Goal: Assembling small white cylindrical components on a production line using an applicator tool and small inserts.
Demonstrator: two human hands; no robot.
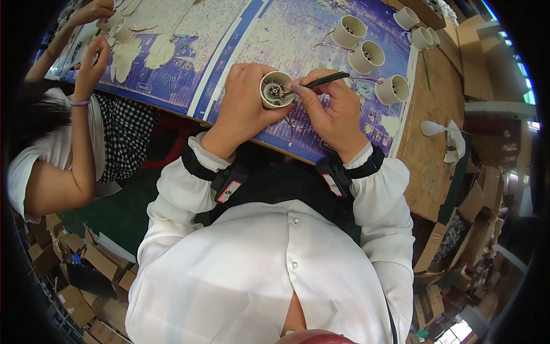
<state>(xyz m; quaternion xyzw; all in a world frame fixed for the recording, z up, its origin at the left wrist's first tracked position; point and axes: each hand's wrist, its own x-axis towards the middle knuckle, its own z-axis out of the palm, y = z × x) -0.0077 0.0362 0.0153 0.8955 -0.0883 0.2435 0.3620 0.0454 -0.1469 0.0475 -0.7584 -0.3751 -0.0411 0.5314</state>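
The cup (279, 77) is held over the near edge of the sheet (258, 51), in front of the body, its open end turned upward so that a round, dark-centred core (275, 90) is shown inside. It is grasped from its left side by the left hand (243, 100), the fingers being curved along the far wall and the thumb laid along the near one. A slim, dark tool (327, 79) is pinched between thumb and fingers of the right hand (335, 106); its handle is slanted up to the right and its working end directed into the cup, though whether the core is touched cannot be told. Thin wires (290, 121) are seen hanging below the cup.

To the right, a row is formed by the near cup (384, 94), the middle cup (357, 63) and the far cup (339, 38), all tilted, with reddish wires trailed leftward. Three more cups (404, 20) are grouped at the upper right. A white scoop-shaped piece (433, 128) is placed on the brown board (425, 172). Dark bands (366, 164) are worn on both wrists. At the left, a co-worker (80, 143) is seated at the same table, both hands raised near another cup (119, 31). Cartons (97, 261) are piled below.
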